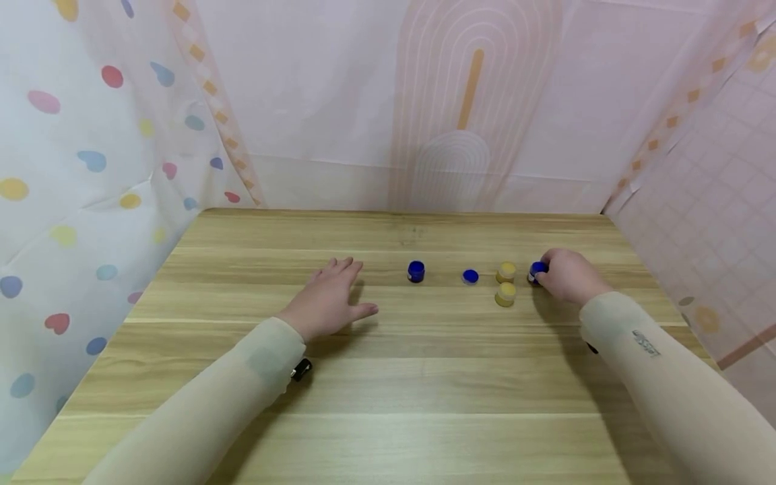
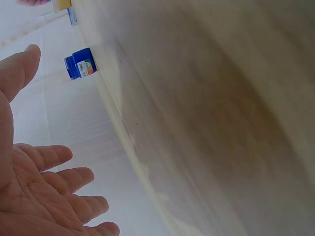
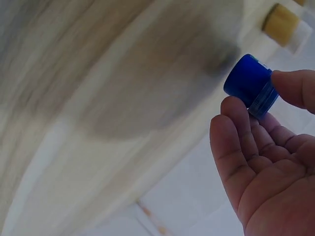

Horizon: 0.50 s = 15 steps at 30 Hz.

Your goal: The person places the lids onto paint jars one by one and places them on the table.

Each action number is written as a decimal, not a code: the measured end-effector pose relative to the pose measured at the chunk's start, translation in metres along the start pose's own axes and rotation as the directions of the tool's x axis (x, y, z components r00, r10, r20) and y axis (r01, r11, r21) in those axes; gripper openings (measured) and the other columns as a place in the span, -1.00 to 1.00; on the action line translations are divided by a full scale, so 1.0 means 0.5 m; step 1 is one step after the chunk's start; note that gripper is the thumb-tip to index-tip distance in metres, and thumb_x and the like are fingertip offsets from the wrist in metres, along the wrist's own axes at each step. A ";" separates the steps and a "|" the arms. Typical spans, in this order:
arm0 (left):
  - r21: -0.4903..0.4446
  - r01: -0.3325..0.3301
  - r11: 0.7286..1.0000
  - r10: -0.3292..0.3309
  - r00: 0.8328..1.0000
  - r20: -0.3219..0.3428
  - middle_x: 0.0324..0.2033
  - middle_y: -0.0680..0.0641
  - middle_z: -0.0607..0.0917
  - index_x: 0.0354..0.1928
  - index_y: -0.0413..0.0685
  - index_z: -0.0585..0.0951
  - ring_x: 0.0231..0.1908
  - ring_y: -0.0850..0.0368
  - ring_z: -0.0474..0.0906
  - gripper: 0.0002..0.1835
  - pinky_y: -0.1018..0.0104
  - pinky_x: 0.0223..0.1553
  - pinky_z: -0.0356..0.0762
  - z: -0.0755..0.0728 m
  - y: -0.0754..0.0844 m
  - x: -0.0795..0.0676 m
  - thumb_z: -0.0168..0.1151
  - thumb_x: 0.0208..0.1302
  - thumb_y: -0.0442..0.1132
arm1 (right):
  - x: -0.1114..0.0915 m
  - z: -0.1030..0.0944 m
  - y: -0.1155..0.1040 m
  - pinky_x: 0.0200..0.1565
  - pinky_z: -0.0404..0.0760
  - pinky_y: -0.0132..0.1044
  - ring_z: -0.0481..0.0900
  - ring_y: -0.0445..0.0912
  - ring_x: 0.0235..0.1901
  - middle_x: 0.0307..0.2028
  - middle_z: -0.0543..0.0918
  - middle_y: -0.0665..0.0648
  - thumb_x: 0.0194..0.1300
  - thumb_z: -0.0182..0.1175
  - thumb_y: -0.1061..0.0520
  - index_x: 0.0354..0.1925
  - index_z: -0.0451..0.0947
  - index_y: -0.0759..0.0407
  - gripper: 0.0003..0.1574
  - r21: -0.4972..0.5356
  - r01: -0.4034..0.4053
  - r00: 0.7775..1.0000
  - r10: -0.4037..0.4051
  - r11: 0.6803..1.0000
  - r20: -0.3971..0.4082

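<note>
My right hand (image 1: 566, 275) pinches a small blue paint jar (image 3: 248, 81) between thumb and fingertips, at the right of the row of jars. In the right wrist view the jar tilts, its base off the table. My left hand (image 1: 327, 296) hovers over the left part of the table with fingers spread, holding nothing. To its right stands another blue paint jar (image 1: 415, 272), uncapped and upright, with a printed label in the left wrist view. A loose blue lid (image 1: 469, 277) lies flat between that jar and two yellow jars.
Just left of my right hand stand the two yellow jars, a back one (image 1: 506, 271) and a front one (image 1: 505, 294), close together. The wooden table (image 1: 412, 391) meets a patterned cloth (image 1: 327, 135) at its back edge, with more cloth on both sides.
</note>
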<state>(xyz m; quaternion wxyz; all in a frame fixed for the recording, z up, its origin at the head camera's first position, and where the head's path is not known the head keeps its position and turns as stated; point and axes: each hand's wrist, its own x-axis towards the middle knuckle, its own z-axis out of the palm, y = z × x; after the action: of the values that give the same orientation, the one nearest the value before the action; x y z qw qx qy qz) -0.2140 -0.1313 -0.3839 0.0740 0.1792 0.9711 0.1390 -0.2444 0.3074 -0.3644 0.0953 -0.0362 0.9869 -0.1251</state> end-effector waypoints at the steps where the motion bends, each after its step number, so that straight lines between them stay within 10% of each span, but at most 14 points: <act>1: 0.000 0.000 1.000 0.000 1.000 0.001 0.65 -0.26 0.10 0.65 -0.15 0.14 0.64 -0.37 -0.07 0.07 -0.34 0.60 -0.09 0.000 0.000 0.000 0.29 0.36 0.36 | 0.002 0.002 0.001 0.10 0.61 0.21 0.66 0.20 -0.10 0.00 0.70 0.48 0.54 0.15 0.12 0.15 0.52 0.54 -0.52 -0.006 0.003 1.000 -0.003 1.000 0.004; 15: -0.001 0.002 1.000 -0.002 1.000 0.007 0.64 -0.27 0.13 0.64 -0.16 0.15 0.64 -0.38 -0.07 0.06 -0.35 0.60 -0.10 -0.002 0.007 -0.002 0.29 0.37 0.34 | 0.012 0.009 0.009 0.05 0.61 0.16 0.65 0.17 -0.16 -0.08 0.72 0.42 0.52 0.15 0.12 0.12 0.55 0.51 -0.55 -0.002 0.002 1.000 -0.002 1.000 0.010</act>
<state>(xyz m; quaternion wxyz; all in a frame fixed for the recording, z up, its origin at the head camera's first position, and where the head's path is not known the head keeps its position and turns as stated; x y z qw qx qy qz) -0.2122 -0.1290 -0.3819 0.0774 0.1786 0.9710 0.1389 -0.2498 0.3102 -0.3708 0.1002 -0.0378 0.9865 -0.1241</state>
